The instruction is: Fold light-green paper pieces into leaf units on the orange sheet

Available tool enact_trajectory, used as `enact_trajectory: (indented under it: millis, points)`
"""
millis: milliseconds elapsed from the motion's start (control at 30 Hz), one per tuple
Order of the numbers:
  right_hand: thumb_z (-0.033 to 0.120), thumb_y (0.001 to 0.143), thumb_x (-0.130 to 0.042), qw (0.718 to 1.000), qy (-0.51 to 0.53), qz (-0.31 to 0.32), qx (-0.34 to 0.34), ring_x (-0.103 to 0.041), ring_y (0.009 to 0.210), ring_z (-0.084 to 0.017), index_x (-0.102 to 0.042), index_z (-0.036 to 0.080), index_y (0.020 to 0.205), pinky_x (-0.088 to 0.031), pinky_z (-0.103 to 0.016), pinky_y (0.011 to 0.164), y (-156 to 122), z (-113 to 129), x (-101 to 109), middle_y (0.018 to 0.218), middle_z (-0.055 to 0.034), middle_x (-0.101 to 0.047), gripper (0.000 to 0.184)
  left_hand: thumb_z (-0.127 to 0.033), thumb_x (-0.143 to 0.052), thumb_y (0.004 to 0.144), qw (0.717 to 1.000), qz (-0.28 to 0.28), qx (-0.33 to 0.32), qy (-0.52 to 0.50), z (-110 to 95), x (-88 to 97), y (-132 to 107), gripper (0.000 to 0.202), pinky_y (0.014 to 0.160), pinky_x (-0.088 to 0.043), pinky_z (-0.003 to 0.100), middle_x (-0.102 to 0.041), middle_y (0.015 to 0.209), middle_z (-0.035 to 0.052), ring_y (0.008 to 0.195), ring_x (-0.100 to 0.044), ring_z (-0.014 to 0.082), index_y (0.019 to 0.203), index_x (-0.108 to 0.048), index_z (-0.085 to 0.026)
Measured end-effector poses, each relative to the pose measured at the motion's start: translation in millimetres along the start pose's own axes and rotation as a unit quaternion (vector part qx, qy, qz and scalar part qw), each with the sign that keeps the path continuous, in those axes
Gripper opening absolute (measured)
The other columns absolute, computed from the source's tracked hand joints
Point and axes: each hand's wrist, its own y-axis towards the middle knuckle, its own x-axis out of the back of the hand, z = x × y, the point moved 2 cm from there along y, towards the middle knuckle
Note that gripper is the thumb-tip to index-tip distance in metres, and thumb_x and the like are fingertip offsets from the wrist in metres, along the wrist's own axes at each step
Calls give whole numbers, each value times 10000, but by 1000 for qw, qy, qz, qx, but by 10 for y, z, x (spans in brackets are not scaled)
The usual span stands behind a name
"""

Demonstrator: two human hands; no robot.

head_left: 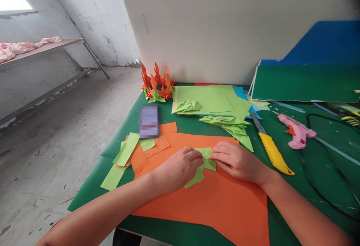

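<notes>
Over a large orange paper sheet (219,204), both hands are at a small light-green paper piece (209,162). My left hand (180,167) has its fingers bent and closed at the paper's left side. From the right, my right hand (237,160) pinches the paper's edge between thumb and fingers. Another green paper piece (194,180) lies under and just below the left fingers. Left of the hands are loose green strips (126,150) and orange paper pieces (139,158).
An orange folded-paper crown (156,84) stands at the back. Green sheets (216,99), a yellow-handled cutter (274,154) and a pink glue gun (299,129) with a black cord lie beyond and to the right. A blurred purple object (149,120) sits at the left.
</notes>
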Motion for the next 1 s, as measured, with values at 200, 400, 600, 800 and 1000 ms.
enact_trajectory:
  millis: [200,400,600,800,1000]
  points:
    - [101,902,-469,999,-38,-33,-1,-558,853,-217,-652,166,950,-501,-381,773,-5,24,46,889,-91,-650,200,-141,-414,938,999,-8,30,-19,-13,-21,-17,222,863,-489,343,-622,1094,104,952,-583,216,1077,-587,-140]
    - [291,936,-544,999,51,-2,-14,-571,883,-207,-628,182,1036,-494,-356,788,92,191,-41,981,-93,-649,170,-120,-451,913,993,-46,46,-99,49,-80,-8,226,898,-490,337,-654,1073,83,963,-600,194,1085,-594,-154]
    - [257,973,-478,999,38,15,-26,-586,922,-198,-650,201,1033,-478,-343,799,105,155,-83,1012,-84,-663,191,-28,-371,882,976,-64,117,-174,180,-51,-48,326,802,-507,288,-680,950,39,894,-610,162,1034,-617,-179]
    - [217,980,-455,1000,10,6,3,-595,916,-199,-669,204,1021,-479,-347,793,89,117,-76,1002,-84,-674,219,-34,-391,862,985,-22,90,-145,200,23,-72,363,762,-501,269,-626,922,68,922,-604,179,1120,-604,-177]
    - [201,976,-459,1000,21,7,3,-594,939,-201,-667,200,1024,-479,-351,807,91,106,-77,1021,-75,-680,214,-41,-408,857,996,0,43,-76,188,53,-61,372,780,-490,297,-628,860,70,939,-592,209,1130,-622,-174]
